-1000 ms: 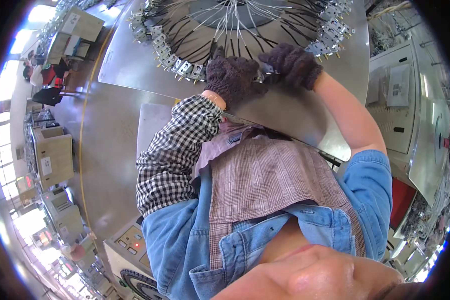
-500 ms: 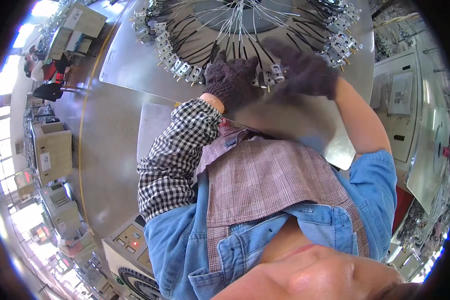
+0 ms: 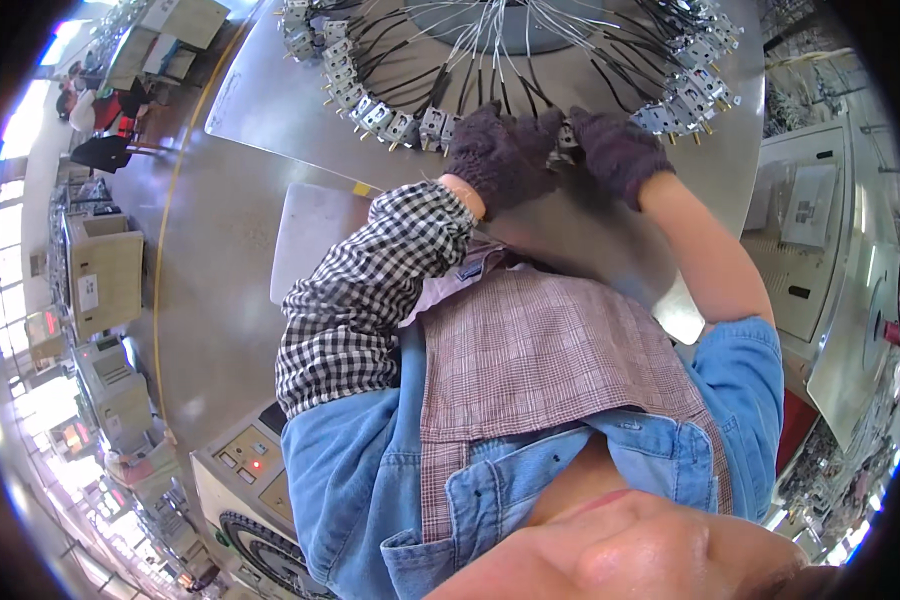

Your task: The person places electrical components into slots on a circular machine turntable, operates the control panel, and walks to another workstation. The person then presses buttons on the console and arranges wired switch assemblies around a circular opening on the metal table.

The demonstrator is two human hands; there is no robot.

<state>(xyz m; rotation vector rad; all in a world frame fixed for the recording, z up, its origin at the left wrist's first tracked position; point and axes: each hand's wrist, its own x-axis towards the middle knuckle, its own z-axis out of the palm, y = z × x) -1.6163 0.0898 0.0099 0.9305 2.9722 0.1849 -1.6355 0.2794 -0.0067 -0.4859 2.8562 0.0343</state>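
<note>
Small silver metal blocks (image 3: 374, 117) with brass-coloured pins stand in a curved row on a shiny metal table (image 3: 300, 125). Black-sleeved wires (image 3: 437, 90) run from them toward the middle. My left hand (image 3: 502, 158), in a dark knitted glove, is closed at the near part of the row. Beside it my right hand (image 3: 620, 155), gloved alike, has its fingers bent in. One metal block (image 3: 566, 143) shows between the two hands, with the fingers of both on it. The gloves cover most of this block and any neighbours under them.
A grey round disc (image 3: 430, 25) lies under pale wires at the table's centre. More blocks (image 3: 690, 100) curve away on the right. A cream cabinet (image 3: 805, 220) stands beyond the table's right edge. On the lower left is a control panel (image 3: 253, 466) with a red light.
My left hand has shifted right along the row. My right hand, blurred before, has its fingers drawn back from the wires and now sits steady at a block beside the left.
</note>
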